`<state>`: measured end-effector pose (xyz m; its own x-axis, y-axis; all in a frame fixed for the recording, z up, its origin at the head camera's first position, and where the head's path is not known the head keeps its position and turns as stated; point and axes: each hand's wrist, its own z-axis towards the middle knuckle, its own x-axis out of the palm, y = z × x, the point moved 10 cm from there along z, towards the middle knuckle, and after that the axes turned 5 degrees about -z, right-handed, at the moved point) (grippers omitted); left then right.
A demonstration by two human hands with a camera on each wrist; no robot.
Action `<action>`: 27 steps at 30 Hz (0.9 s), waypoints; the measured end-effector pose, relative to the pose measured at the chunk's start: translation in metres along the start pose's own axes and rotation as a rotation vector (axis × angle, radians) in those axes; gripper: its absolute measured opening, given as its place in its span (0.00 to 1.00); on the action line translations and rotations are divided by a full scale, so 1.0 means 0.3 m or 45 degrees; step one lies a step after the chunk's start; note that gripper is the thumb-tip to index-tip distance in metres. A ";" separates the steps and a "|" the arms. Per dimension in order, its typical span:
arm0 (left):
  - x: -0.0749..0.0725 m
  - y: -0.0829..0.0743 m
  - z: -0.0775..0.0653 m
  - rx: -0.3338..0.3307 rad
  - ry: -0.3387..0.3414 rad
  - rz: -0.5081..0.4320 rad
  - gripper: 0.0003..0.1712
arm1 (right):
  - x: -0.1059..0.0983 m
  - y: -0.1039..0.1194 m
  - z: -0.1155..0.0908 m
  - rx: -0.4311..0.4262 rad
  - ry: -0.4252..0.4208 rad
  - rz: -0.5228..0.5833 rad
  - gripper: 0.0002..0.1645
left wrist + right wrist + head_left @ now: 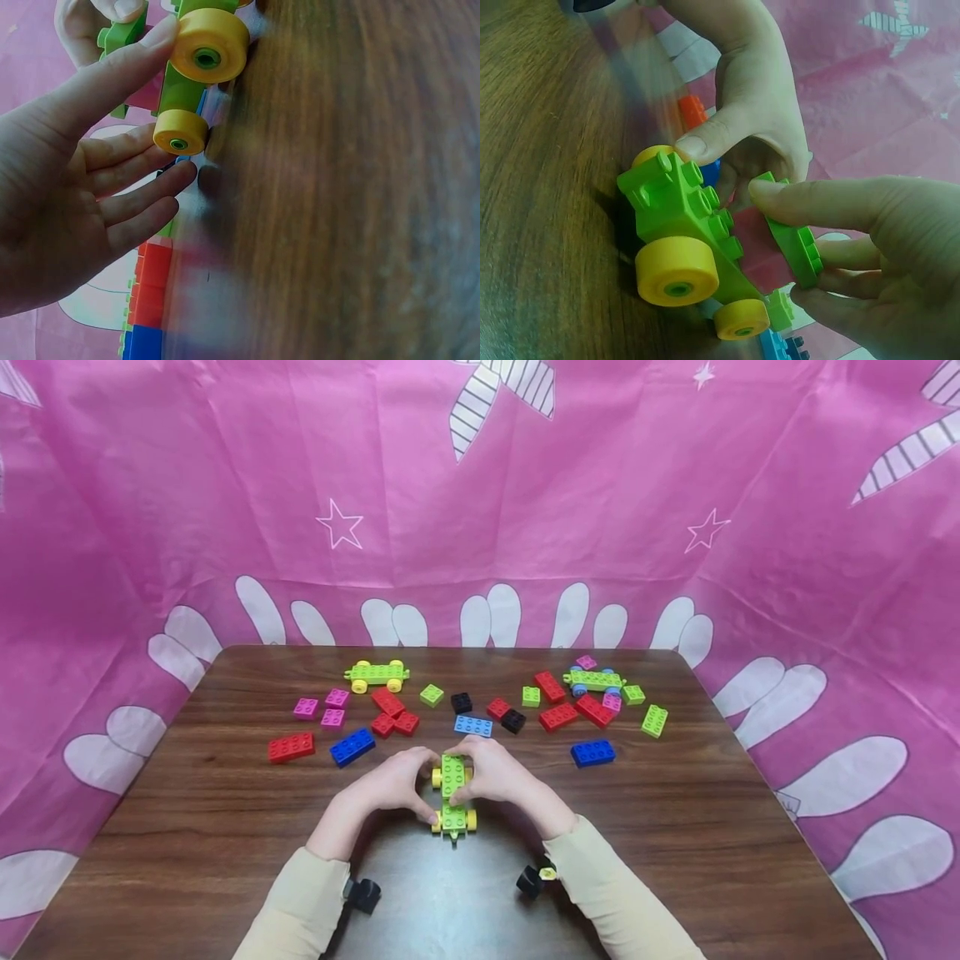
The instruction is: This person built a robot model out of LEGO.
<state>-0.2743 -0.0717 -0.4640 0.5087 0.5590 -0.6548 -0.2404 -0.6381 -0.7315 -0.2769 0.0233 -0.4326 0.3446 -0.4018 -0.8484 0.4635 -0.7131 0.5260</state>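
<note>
A green wheeled toy-car base point(453, 821) with yellow wheels stands in front of me, its length pointing away. My left hand point(393, 782) holds it from the left, thumb by the rear wheel point(209, 46) and fingers beside the front one. My right hand point(498, 772) pinches a green studded brick point(798, 247) over the base's far part. Between that brick and the base sits a pink brick point(761, 251), visible in the right wrist view. Whether the green brick is fully pressed onto the pink one, I cannot tell.
Beyond my hands lie several loose bricks, among them a light blue brick point(473, 727), a dark blue brick point(352, 747) and a red brick point(292, 747). Two more green car bases stand at the back: one yellow-wheeled base point(377, 674), one blue-wheeled base point(594, 680).
</note>
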 end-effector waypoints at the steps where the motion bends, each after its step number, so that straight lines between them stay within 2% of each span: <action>1: -0.001 -0.002 -0.002 0.003 0.000 0.000 0.47 | 0.000 0.002 0.001 0.000 -0.003 -0.007 0.38; 8: -0.006 0.000 -0.004 -0.007 -0.010 0.006 0.47 | 0.003 -0.006 0.010 0.042 0.001 0.013 0.40; 27: 0.002 0.003 0.002 -0.008 0.004 0.012 0.46 | 0.008 -0.017 0.007 0.038 0.029 0.010 0.39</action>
<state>-0.2748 -0.0716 -0.4652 0.5093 0.5513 -0.6609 -0.2396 -0.6467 -0.7241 -0.2802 0.0247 -0.4374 0.3666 -0.3950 -0.8424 0.4362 -0.7267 0.5306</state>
